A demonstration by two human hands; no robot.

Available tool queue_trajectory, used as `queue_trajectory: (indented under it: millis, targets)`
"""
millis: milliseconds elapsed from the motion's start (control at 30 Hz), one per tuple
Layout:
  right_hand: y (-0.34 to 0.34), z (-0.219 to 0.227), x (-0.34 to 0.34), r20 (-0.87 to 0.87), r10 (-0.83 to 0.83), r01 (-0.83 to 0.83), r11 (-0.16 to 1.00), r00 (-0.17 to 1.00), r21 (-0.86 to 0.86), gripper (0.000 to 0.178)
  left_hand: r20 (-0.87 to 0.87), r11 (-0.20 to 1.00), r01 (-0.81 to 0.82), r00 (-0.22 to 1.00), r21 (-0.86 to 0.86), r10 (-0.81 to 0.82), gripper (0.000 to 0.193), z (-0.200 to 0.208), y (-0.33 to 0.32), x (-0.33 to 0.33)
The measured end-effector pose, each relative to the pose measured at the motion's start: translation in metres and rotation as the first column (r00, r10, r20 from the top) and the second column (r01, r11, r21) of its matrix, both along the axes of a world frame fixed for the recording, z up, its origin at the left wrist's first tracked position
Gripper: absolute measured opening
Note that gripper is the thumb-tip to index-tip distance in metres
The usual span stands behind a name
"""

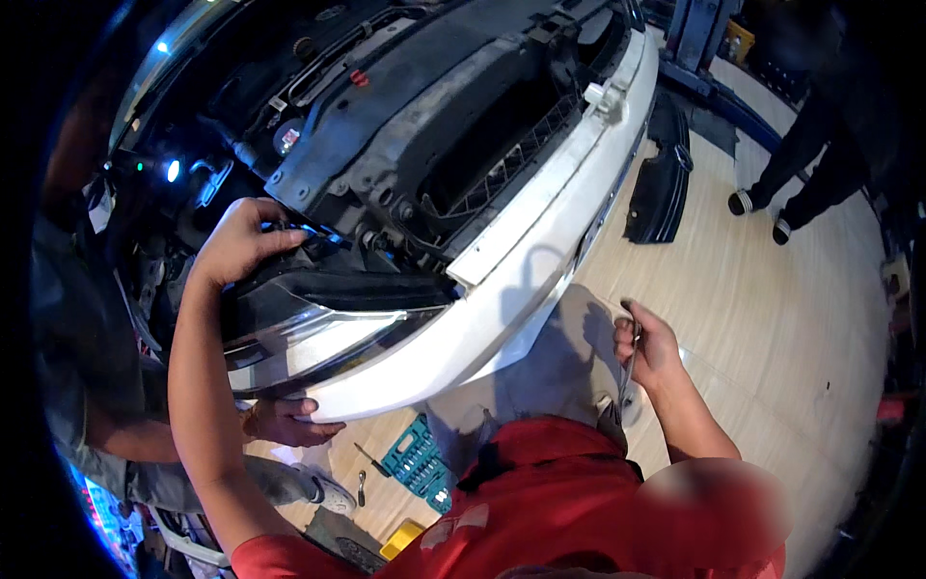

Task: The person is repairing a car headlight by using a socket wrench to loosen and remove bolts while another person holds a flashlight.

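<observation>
My left hand (pixel 253 238) reaches into the front corner of a car's engine bay, behind the headlight (pixel 323 352). Its thumb and fingers are closed in a pinch against dark parts there; whatever lies between the fingertips is hidden. My right hand (pixel 648 343) is off to the right of the white bumper (pixel 511 323), above the floor. The fingers wrap round a slim metal hand tool (pixel 630 372) that points downward; its exact kind is unclear. Beside the headlight, a co-worker's hand (pixel 294 422) grips the bumper's left corner.
A co-worker (pixel 82 318) stands close at my left. On the floor lie a teal tool case (pixel 417 461), a screwdriver (pixel 371 459) and a yellow object (pixel 401 537). A black grille (pixel 661 183) lies beyond the bumper. Another person's legs (pixel 810 169) are at far right, near a lift post (pixel 693 39).
</observation>
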State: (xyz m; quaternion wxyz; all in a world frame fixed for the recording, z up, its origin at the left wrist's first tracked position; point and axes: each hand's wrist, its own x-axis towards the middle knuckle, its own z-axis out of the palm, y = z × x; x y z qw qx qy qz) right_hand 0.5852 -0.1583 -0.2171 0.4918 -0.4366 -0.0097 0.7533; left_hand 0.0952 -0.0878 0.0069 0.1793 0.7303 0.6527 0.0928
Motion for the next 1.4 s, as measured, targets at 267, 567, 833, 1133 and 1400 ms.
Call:
queue_trajectory:
  millis: [267, 567, 833, 1133, 1400]
  targets:
    - [-0.057, -0.033, 0.002, 0.324, 0.157, -0.181, 0.983, 0.933, 0.043, 0.015, 0.01, 1.0, 0.012, 1.0, 0.003, -0.012, 0.046, -0.007, -0.001, -0.01]
    - [-0.026, 0.087, -0.074, 0.873, -0.069, -0.816, 0.327, 0.482, 0.476, 0.023, 0.013, 1.0, 0.027, 1.0, 0.0, -0.027, 0.045, -0.003, 0.002, -0.006]
    - [0.016, 0.078, -0.154, 0.797, -0.378, -0.769, 0.266, 0.472, 0.581, 0.024, 0.086, 1.0, 0.019, 0.996, -0.006, -0.019, 0.044, -0.001, -0.001, -0.003]
    - [0.044, 0.079, -0.197, 0.167, 0.261, -0.271, 0.437, 0.951, 0.858, 0.033, 0.041, 0.998, 0.012, 0.999, -0.055, -0.01, 0.041, 0.002, -0.001, -0.004]
    - [0.06, 0.085, -0.204, -0.28, 0.566, -0.092, 0.54, 0.775, 0.837, 0.028, 0.066, 0.999, 0.0, 0.998, -0.034, 0.003, 0.04, -0.002, -0.003, -0.005]
